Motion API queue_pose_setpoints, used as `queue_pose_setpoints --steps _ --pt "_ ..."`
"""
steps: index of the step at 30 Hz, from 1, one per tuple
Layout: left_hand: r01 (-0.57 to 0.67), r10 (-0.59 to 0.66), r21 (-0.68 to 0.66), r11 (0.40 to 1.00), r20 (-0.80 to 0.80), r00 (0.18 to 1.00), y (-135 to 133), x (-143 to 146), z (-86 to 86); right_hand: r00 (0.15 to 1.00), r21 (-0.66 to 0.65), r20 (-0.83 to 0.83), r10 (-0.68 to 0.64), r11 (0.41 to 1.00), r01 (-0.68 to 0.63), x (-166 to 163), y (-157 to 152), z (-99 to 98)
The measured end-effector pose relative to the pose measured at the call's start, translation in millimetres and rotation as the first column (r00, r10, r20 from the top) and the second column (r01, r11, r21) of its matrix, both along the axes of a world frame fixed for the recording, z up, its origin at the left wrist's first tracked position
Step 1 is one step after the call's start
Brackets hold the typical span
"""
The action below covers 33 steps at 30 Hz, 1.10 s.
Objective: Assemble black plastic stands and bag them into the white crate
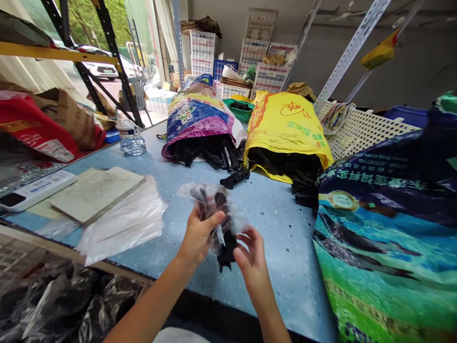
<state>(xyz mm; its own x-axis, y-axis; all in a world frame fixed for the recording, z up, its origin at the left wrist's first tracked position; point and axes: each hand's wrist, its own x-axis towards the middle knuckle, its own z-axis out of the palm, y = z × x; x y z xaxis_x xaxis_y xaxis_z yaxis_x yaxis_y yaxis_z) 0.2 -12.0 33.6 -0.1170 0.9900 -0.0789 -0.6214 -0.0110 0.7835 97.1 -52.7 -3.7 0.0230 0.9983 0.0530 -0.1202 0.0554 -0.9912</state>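
My left hand is closed around a clear plastic bag, its thumb pressed over the top. Inside the bag, and sticking out of its near end, are black plastic parts whose exact kind I cannot make out. My right hand has its fingers curled at the bag's right edge, with thumb and fingers at the protruding black end. Just beyond the hands a loose black part lies on the blue speckled table. To the left is a fanned stack of clear bags.
A purple-and-blue sack and a yellow sack spill black parts at the back. A large blue-green sack stands at right. On the left are a tile, a white device and a water bottle.
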Motion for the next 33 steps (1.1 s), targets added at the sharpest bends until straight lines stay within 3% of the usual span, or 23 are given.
queue_pose_setpoints --steps 2,6,9,12,15,17,19,21,23,27,30,33 --pt "0.018 -0.016 -0.040 0.999 0.046 0.999 -2 -4 -1.3 0.997 -0.084 -0.066 -0.043 0.996 0.037 -8 -8 -10.7" --pt "0.188 -0.190 -0.116 0.975 -0.007 0.982 -12 0 -9.9 0.979 -0.169 -0.083 -0.187 0.971 0.171 -30 -12 -13.5" --pt "0.206 -0.215 -0.091 0.974 -0.104 0.971 -18 1 -16.8 0.969 -0.139 -0.006 -0.246 0.960 0.243 -39 -5 -8.7" --pt "0.244 -0.248 -0.066 0.968 -0.071 0.966 -20 -3 -21.0 0.953 -0.044 0.146 -0.265 0.961 0.274 -43 1 -10.5" --pt "0.166 -0.171 -0.103 0.981 -0.039 0.984 -22 -12 -22.5 0.919 0.131 0.325 -0.223 0.973 0.190 -45 -1 -17.7" --pt "0.090 -0.098 -0.126 0.988 -0.063 0.993 -24 -21 -22.3 0.893 0.235 0.425 -0.148 0.971 0.050 -43 -4 -19.2" --pt "0.070 -0.077 -0.128 0.989 -0.054 0.996 -25 -31 -21.3 0.899 0.288 0.428 -0.094 0.957 -0.037 -37 -4 -13.7" --pt "0.113 -0.118 -0.127 0.985 -0.028 0.993 -27 -40 -19.9 0.907 0.355 0.388 -0.164 0.935 0.016 -31 1 -0.4" --pt "0.156 -0.158 -0.108 0.982 -0.014 0.987 -29 -45 -18.4 0.843 0.471 0.425 -0.328 0.876 0.104 -28 13 17.5" --pt "0.181 -0.177 -0.065 0.981 0.059 0.982 -31 -48 -17.0 0.698 0.531 0.609 -0.377 0.848 -0.006 -32 37 43.3" --pt "0.107 -0.099 -0.084 0.991 0.094 0.991 -27 -51 -18.9 0.676 0.565 0.624 -0.392 0.824 -0.044 -36 39 42.4" --pt "0.069 -0.059 -0.055 0.996 0.171 0.984 -26 -56 -22.2 0.689 0.634 0.628 -0.363 0.752 -0.182 -41 27 30.7"
